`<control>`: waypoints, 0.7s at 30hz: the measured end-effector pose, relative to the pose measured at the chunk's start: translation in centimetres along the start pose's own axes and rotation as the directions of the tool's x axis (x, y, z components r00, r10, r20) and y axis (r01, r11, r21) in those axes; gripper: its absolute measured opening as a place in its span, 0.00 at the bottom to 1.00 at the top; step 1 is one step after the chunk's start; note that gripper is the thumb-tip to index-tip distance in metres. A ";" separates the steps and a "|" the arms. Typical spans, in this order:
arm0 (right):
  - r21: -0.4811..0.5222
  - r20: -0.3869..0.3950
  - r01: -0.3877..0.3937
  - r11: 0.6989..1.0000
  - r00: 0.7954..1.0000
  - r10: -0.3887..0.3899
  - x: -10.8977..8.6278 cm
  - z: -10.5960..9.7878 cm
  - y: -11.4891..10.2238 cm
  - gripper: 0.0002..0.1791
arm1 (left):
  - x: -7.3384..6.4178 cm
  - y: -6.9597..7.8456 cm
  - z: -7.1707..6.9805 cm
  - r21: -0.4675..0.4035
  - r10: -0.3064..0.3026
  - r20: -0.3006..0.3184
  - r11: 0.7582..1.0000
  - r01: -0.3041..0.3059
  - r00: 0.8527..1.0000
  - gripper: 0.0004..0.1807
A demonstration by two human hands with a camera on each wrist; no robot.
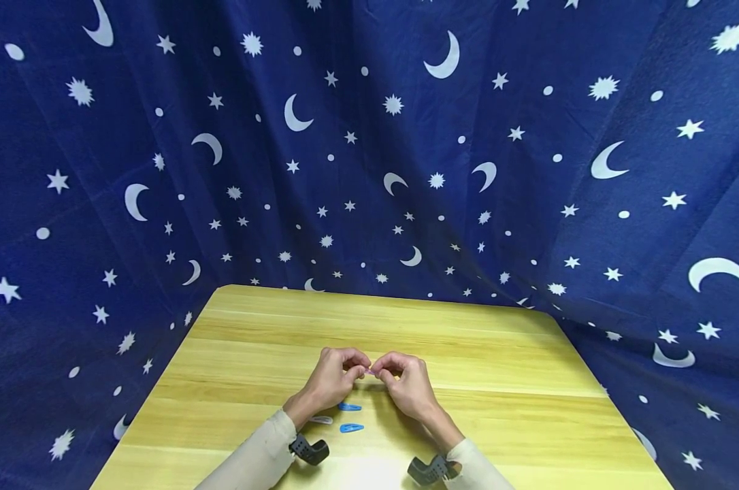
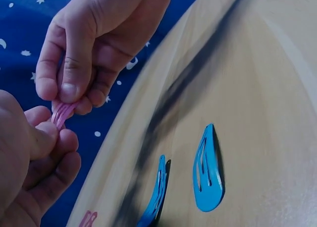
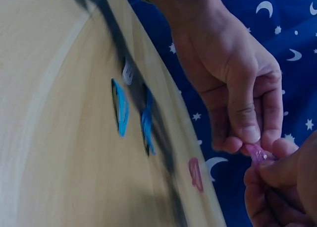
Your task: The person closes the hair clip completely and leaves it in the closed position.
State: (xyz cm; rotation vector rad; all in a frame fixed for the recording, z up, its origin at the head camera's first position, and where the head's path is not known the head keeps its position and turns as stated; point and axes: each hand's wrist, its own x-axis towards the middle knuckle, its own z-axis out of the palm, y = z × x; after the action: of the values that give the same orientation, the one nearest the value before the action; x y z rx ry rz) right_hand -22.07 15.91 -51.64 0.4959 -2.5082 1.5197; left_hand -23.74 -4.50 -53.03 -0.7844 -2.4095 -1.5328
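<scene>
Fingertips of my left hand [image 1: 333,378] and right hand [image 1: 409,385] meet over the table, pinching a pink hair clip [image 2: 62,113] from its two ends. Most of that clip is covered by the fingers; its middle shows pink strips in the left wrist view. Two blue snap hair clips, one [image 1: 351,428] nearer me and the other [image 1: 350,407] just beyond it, lie on the table below the left hand. A whitish hair clip [image 1: 322,420] lies left of them, partly behind the left wrist. Another pink hair clip [image 3: 196,175] rests on the table in the right wrist view.
The light wooden table [image 1: 498,367] reaches back to a dark blue curtain [image 1: 369,156] with white moons and stars. Dark bands with camera mounts [image 1: 309,450] sit on both wrists, beside pale sleeves [image 1: 256,452].
</scene>
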 end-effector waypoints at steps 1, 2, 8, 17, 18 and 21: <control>0.005 0.002 -0.003 1.000 1.000 0.003 0.0 0.0 0.0 0.17 | 0.0 0.0 0.0 -0.007 -0.003 0.006 1.000 0.003 1.000 0.10; 0.011 0.005 -0.006 1.000 1.000 0.006 0.0 0.0 0.0 0.17 | 0.0 0.0 0.0 -0.010 -0.004 0.011 1.000 0.004 1.000 0.10; 0.045 0.006 -0.005 0.999 1.000 0.004 0.0 0.0 -0.1 0.17 | 0.1 -0.1 -0.3 -0.037 -0.028 0.020 0.999 0.029 0.999 0.09; 0.080 0.014 0.004 0.997 1.000 -0.005 0.0 0.4 -0.2 0.14 | -0.2 -0.2 -0.8 -0.026 -0.046 0.022 0.999 0.047 0.999 0.07; 0.079 0.015 0.005 0.997 1.000 -0.006 0.0 0.4 -0.2 0.14 | -0.3 -0.2 -0.9 -0.026 -0.046 0.024 0.999 0.047 0.999 0.07; 0.079 0.017 0.012 0.997 1.000 -0.014 0.0 0.6 -0.2 0.14 | -0.5 -0.1 -1.1 -0.020 -0.042 0.024 0.999 0.043 0.999 0.08</control>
State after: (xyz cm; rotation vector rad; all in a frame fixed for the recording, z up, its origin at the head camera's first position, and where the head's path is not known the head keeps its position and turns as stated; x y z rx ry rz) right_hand -21.95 15.30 -51.72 0.5383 -2.4607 1.6217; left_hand -23.56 -5.69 -52.79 -0.7644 -2.4461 -1.5756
